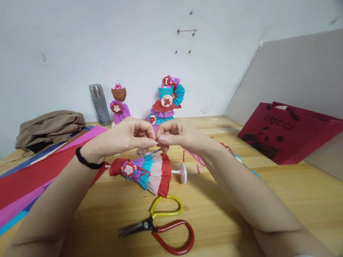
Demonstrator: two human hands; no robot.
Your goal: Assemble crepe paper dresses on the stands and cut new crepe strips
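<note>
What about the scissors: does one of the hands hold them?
No, the scissors lie on the table, apart from both the left hand and the right hand.

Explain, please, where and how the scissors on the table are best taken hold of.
Best by the red loop and the yellow loop, I think, with the right hand, once free, coming from the right. The scissors lie flat on the table, loops to the right and pointed blades to the left, so this approach should avoid the points.
</note>
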